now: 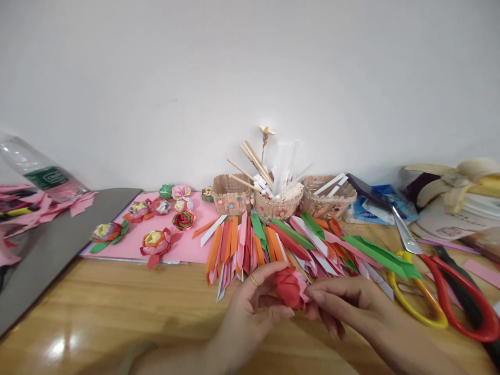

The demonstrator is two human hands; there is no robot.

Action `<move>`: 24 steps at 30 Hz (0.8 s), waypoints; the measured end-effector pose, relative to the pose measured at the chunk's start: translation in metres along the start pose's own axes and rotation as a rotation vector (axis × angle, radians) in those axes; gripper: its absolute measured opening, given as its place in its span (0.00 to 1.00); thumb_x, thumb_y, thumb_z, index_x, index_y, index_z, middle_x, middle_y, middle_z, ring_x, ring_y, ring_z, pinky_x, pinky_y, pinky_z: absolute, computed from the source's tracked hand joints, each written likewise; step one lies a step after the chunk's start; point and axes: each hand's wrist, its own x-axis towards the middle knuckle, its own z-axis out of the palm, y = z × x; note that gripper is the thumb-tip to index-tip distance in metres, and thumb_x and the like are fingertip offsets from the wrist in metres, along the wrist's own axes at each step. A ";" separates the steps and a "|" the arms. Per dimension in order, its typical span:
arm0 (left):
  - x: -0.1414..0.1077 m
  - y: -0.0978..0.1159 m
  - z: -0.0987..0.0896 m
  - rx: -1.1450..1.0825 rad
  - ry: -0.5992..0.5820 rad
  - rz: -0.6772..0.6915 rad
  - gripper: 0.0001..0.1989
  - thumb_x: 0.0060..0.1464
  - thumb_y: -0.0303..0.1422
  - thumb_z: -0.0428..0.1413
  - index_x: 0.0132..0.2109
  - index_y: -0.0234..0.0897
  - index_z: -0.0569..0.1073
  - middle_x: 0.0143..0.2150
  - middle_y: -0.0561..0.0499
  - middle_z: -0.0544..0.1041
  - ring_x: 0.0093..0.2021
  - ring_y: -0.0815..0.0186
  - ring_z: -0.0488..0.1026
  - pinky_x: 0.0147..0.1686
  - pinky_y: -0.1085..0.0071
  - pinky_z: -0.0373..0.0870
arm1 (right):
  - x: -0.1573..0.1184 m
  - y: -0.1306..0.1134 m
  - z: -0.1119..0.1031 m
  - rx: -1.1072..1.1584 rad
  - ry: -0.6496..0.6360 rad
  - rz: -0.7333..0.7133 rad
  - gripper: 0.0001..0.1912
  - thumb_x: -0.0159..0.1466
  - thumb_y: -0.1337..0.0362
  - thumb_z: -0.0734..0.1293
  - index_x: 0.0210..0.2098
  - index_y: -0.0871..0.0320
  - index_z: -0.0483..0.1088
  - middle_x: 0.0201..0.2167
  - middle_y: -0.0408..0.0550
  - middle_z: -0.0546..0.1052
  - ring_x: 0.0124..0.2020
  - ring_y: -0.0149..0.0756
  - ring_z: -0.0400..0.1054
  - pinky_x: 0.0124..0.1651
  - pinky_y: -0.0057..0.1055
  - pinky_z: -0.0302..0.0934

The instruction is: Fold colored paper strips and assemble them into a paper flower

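A red and pink folded paper flower (pixel 291 287) is held between both hands above the front of the wooden table. My left hand (pixel 255 304), with a ring on one finger, curls its fingers and thumb round the flower's left side. From the right, my right hand (pixel 344 304) pinches the pink petals at the flower's edge. Its other fingers are partly hidden underneath. Just beyond the hands lies a fan of folded paper strips (pixel 234 245) in orange, red, pink, white and green.
Finished paper flowers (pixel 156 242) lie on a pink sheet (pixel 203 245) at left. Baskets (pixel 230 195) with sticks stand by the wall. Scissors (pixel 441 281) with red and yellow handles lie at right, near a banana peel (pixel 461 179). A plastic bottle (pixel 42 169) is far left.
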 end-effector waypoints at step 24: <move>0.000 0.002 0.003 0.000 0.053 -0.019 0.23 0.42 0.31 0.65 0.48 0.44 0.72 0.41 0.51 0.78 0.40 0.67 0.73 0.42 0.70 0.68 | 0.000 -0.009 0.011 -0.122 0.143 -0.077 0.13 0.51 0.56 0.68 0.18 0.57 0.74 0.15 0.40 0.66 0.18 0.26 0.55 0.21 0.23 0.52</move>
